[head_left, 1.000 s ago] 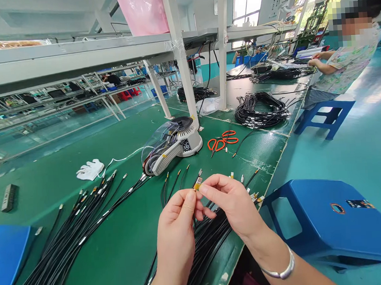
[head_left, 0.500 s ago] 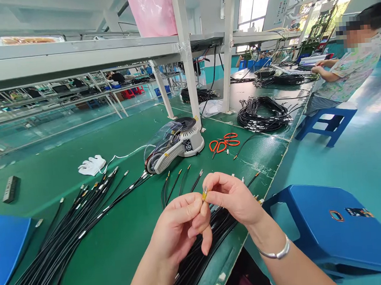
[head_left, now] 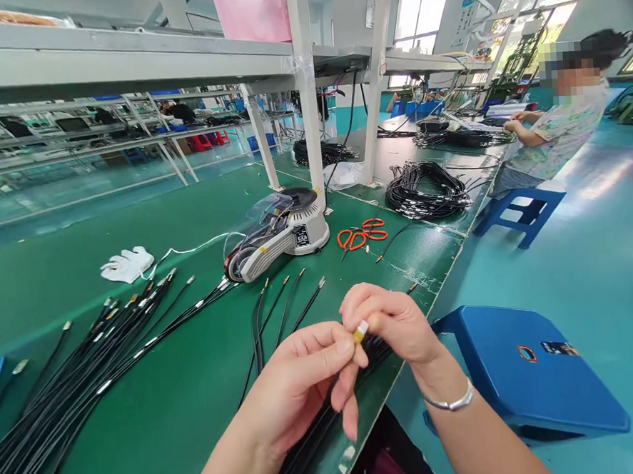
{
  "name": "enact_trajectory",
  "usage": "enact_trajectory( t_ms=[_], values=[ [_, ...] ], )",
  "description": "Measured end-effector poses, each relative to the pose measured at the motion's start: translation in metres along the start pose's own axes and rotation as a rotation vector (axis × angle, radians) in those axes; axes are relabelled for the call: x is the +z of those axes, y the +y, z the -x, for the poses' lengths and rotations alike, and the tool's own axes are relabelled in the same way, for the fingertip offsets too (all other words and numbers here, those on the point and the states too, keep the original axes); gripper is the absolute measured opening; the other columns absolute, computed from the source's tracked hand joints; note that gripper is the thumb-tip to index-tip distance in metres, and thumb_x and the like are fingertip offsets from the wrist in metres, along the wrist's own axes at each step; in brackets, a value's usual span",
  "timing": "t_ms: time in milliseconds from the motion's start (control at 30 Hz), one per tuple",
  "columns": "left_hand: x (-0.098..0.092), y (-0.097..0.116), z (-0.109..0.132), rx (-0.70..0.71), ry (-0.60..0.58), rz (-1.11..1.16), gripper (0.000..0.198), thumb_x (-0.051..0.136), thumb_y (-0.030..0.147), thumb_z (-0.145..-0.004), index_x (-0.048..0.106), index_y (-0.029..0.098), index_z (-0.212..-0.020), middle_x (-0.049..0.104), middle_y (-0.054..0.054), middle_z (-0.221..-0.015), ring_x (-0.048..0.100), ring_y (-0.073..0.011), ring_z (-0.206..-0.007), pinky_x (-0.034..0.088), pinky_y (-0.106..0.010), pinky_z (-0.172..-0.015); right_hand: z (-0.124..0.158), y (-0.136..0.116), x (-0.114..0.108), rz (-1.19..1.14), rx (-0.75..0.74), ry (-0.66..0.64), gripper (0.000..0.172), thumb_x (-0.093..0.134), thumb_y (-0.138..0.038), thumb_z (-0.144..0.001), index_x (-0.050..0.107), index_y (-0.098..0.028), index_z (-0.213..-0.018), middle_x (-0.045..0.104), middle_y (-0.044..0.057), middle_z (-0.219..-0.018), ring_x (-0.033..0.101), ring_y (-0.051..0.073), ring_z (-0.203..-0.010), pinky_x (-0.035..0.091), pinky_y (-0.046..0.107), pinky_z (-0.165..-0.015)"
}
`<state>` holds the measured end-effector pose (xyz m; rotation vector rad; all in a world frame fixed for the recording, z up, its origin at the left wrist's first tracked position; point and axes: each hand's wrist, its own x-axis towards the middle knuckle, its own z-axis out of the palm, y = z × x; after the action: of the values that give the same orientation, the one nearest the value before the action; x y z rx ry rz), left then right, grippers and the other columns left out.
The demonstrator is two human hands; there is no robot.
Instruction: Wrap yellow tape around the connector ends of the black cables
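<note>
Handling the small connector [head_left: 361, 331] well calls for light, steady fingertips: above black cables [head_left: 308, 448], the left hand [head_left: 311, 366] pinches its yellow part, the right hand [head_left: 397, 325] its pale tip.

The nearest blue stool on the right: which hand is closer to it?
Right. The right hand is left of the stool in the picture; the left hand is farther left, so farther away.

There are 1 held connector [head_left: 361, 331], 2 scissors [head_left: 350, 243] and 1 glove [head_left: 128, 265].
</note>
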<state>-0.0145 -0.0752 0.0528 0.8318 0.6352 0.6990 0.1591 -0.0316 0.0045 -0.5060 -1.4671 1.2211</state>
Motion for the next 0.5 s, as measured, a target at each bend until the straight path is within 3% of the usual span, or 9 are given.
enact_trajectory(
  t_ms=[133,233,333,433,500],
  values=[
    [-0.002,0.008,-0.01,0.24,0.322,-0.299,0.02,0.067,0.036,-0.079,0.066,0.016,-0.074,0.06,0.0,-0.061,0.058,-0.0119,-0.055,0.047,-0.023,-0.059,0.029,0.001,-0.042,0.115,0.188,0.38,0.037,0.051,-0.05,-0.091,0.072,-0.02,-0.097,0.067,0.008,-0.092,0.061,0.019,-0.083,0.049,0.037,-0.08],
    [-0.014,0.013,-0.034,0.339,0.534,-0.678,0.022,0.061,0.038,-0.081,0.065,0.018,-0.074,0.063,-0.001,-0.065,0.06,-0.015,-0.061,0.047,-0.026,-0.062,0.049,0.0,-0.062,0.331,0.307,0.531,0.031,0.057,-0.045,-0.088,0.071,-0.019,-0.099,0.069,0.007,-0.089,0.062,0.02,-0.082,0.05,0.038,-0.081],
    [-0.032,0.006,-0.069,0.361,0.658,-1.111,0.02,0.056,0.034,-0.084,0.065,0.02,-0.074,0.063,-0.002,-0.067,0.059,-0.0193,-0.064,0.044,-0.03,-0.063,0.057,-0.001,-0.061,0.569,0.24,0.484,0.021,0.057,-0.035,-0.089,0.07,-0.022,-0.1,0.069,0.006,-0.093,0.062,0.021,-0.089,0.048,0.04,-0.085],
    [-0.046,-0.012,-0.101,0.389,0.691,-1.273,0.006,0.06,0.018,-0.077,0.066,0.019,-0.077,0.062,-0.007,-0.079,0.057,-0.0256,-0.083,0.042,-0.037,-0.078,0.054,0.002,-0.052,0.732,0.016,0.276,0.02,0.053,-0.02,-0.09,0.07,-0.025,-0.1,0.069,0.006,-0.098,0.06,0.022,-0.096,0.046,0.041,-0.088],
    [-0.048,-0.026,-0.114,0.42,0.666,-1.347,0.014,0.058,0.012,-0.077,0.066,0.018,-0.087,0.061,-0.01,-0.091,0.053,-0.0284,-0.096,0.038,-0.041,-0.089,0.051,0.008,-0.048,0.773,-0.066,0.144,0.029,0.049,-0.012,-0.09,0.068,-0.027,-0.106,0.069,0.005,-0.103,0.058,0.021,-0.099,0.046,0.041,-0.088]
  ],
)
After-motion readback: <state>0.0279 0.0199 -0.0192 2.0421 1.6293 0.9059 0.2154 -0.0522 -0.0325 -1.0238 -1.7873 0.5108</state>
